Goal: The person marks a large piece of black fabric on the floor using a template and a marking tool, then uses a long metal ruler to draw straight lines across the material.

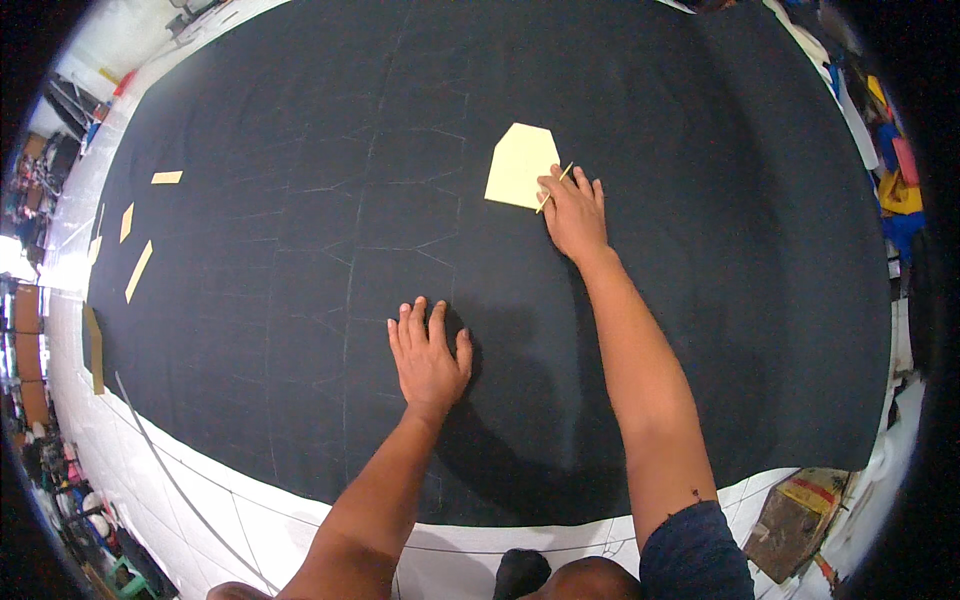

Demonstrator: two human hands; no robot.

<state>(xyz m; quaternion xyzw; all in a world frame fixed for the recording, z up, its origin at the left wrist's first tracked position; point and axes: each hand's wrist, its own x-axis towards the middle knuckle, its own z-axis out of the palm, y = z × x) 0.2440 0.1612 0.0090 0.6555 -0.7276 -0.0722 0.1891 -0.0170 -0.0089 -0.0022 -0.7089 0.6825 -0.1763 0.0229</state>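
Observation:
A wide black fabric lies spread out on the floor, with faint white chalk-like lines in a branching pattern over its left and middle part. On it rests a pale yellow many-sided paper template, just right of the marked lines. My right hand touches the template's lower right corner, a thin yellow pencil-like stick slanting between its fingers. Nearer to me, my left hand lies flat on the fabric, fingers spread, holding nothing.
Several small yellow paper pieces, among them a strip, lie at the fabric's left side. A longer brown strip sits on its left edge. A thin grey rod crosses the white tiles. A worn brown box-like object stands at lower right.

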